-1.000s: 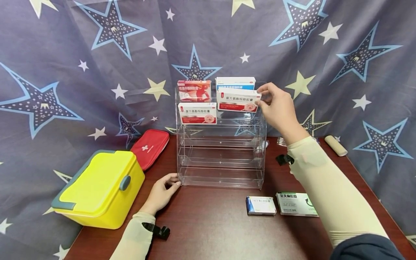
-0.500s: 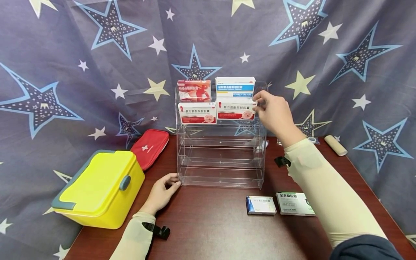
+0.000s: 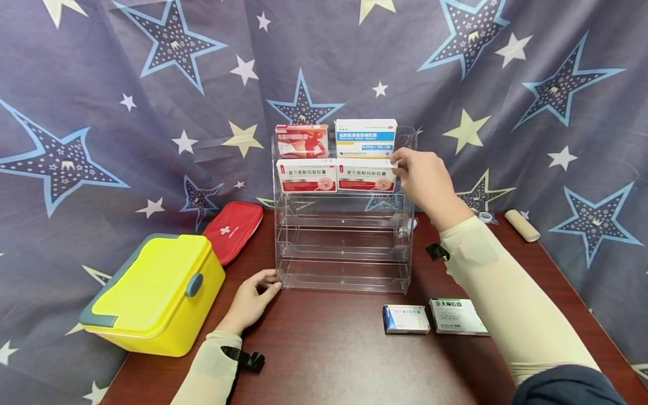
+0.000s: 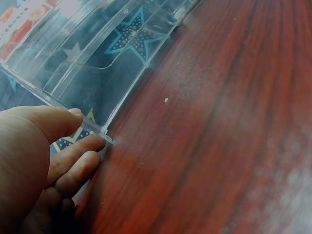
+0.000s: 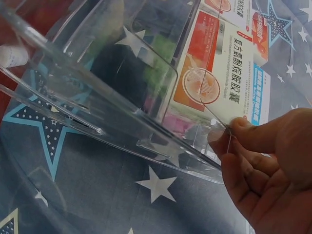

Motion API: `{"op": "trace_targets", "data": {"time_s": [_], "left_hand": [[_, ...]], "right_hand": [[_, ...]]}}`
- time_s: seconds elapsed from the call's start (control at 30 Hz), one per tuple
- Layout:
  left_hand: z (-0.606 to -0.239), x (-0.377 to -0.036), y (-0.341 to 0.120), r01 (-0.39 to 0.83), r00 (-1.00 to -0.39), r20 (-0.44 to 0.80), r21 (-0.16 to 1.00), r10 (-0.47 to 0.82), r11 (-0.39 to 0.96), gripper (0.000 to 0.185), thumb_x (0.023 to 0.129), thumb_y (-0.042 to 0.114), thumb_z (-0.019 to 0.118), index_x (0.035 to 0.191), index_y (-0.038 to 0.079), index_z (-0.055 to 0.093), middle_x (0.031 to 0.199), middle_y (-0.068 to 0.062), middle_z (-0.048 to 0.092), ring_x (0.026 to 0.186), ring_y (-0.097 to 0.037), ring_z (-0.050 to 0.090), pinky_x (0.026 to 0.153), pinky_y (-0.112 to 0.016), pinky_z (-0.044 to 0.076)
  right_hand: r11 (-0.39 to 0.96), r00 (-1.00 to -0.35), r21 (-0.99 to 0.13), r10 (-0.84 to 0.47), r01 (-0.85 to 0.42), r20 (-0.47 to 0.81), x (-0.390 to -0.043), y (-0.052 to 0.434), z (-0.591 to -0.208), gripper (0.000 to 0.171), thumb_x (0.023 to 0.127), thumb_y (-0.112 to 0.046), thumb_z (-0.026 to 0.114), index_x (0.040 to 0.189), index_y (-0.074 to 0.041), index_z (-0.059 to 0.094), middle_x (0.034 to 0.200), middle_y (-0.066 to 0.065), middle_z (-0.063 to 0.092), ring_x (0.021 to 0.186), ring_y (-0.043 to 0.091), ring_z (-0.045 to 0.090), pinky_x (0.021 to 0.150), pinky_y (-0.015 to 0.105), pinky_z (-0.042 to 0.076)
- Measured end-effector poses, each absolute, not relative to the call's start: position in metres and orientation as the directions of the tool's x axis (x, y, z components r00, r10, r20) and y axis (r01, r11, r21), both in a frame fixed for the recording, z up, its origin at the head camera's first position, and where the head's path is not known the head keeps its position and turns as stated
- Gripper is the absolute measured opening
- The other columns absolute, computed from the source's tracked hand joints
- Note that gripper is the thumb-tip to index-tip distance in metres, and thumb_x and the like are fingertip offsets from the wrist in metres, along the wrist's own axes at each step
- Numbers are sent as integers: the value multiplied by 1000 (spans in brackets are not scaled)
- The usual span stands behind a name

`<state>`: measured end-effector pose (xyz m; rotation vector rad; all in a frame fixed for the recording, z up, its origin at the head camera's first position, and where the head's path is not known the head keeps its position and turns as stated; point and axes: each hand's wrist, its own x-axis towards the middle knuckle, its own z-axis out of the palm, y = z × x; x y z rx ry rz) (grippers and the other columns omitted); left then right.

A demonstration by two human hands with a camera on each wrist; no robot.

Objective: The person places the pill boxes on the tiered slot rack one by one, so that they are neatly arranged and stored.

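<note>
Your right grip [image 3: 425,177] is pinching the right end of a red-and-white box [image 3: 365,175]. That box is now sitting in the rack's [image 3: 324,283] second row from the top, level with and just beside a matching box [image 3: 307,176]. A second ago you were holding it higher and tilted, partly covering the blue-and-white box [image 3: 365,135]; now that one is showing more of its front in the rack's top row. Your left grip [image 3: 251,301], thumb and fingers apart, is still resting against the rack's lower left corner.
</note>
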<state>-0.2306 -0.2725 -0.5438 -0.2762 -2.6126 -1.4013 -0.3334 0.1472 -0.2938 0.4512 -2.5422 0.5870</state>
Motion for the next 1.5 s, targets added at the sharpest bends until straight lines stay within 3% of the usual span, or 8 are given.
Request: {"op": "trace_targets", "data": {"time_s": [0.47,0.77,1.17,1.5], "left_hand": [[-544,-231,-273,232,-971,222,809,84,541,27,99,15,75,126,14,72,104,3,74,96,-15,68,90,-36,51],[-543,-231,-272,243,-969,232,812,88,530,25,99,15,75,125,15,72,104,3,74,95,-16,68,88,-34,51],[-543,-231,-272,251,-966,243,805,88,538,26,99,13,74,125,13,72,103,3,74,95,-16,68,89,-35,52],[-544,-230,-271,266,-961,262,795,87,545,27,98,13,76,125,13,73,104,2,75,94,-15,68,87,-33,52]], "right_hand": [[849,-800,-311,-194,-427,568,-335,147,-292,18,96,-4,72,112,-9,78,112,11,71,101,37,67,93,56,49],[853,-806,-326,-169,-408,567,-335,148,-292,18,97,-10,74,114,-10,79,114,9,72,102,35,67,95,54,50],[856,-813,-348,-132,-382,567,-332,148,-291,16,98,-13,74,112,-10,80,112,7,71,95,27,70,91,50,52],[836,-811,-383,-120,-394,572,-328,152,-289,17,97,-8,73,112,-9,80,112,9,71,97,29,71,89,50,52]]}}
